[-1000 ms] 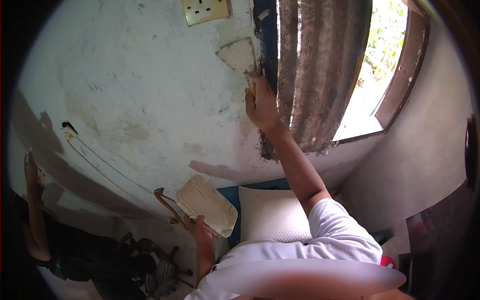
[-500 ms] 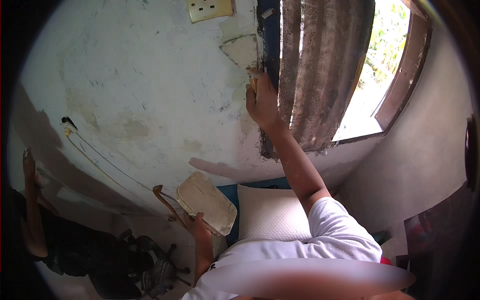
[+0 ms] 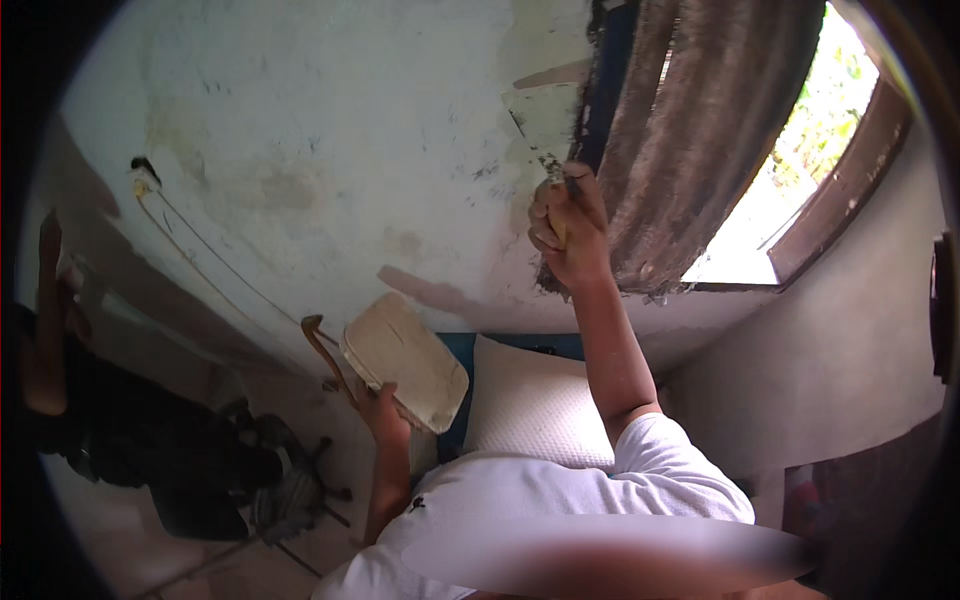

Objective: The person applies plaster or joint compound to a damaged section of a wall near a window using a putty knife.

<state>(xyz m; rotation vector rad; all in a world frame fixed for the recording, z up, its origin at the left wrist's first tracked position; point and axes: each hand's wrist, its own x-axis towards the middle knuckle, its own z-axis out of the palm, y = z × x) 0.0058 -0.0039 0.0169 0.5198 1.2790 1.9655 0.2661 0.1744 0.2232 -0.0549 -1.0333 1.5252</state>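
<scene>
- White paint, scuffed and stained, covers one wall (image 3: 330, 120) in the head view, where a person in one white shirt (image 3: 560, 495) has two bare hands in sight.
- One scraper (image 3: 558, 218), with a yellowish handle and flat blade, is gripped in the right hand (image 3: 580, 245), its fingers closed round the handle; the blade is raised at the wall, near the window side, though whether it touches cannot be told.
- One off-white, round-cornered container (image 3: 405, 360) is held tilted in the left hand (image 3: 383, 412), fingers clasping its lower left edge, well apart from the scraper.
- One curved brown rod (image 3: 320, 345), its kind unclear, shows just beside the left hand.
- Two thin cords (image 3: 147, 208) slant down from one dark hole (image 3: 143, 164) in the wall.
- One corrugated brown panel (image 3: 690, 150) partly covers one bright window (image 3: 735, 250), with green foliage outside.
- One white pillow (image 3: 540, 410) lies below the hands, before one blue surface (image 3: 456, 350).
- One co-worker (image 3: 140, 410) in dark clothing appears at far left, beside one dark, many-legged object (image 3: 290, 470).
</scene>
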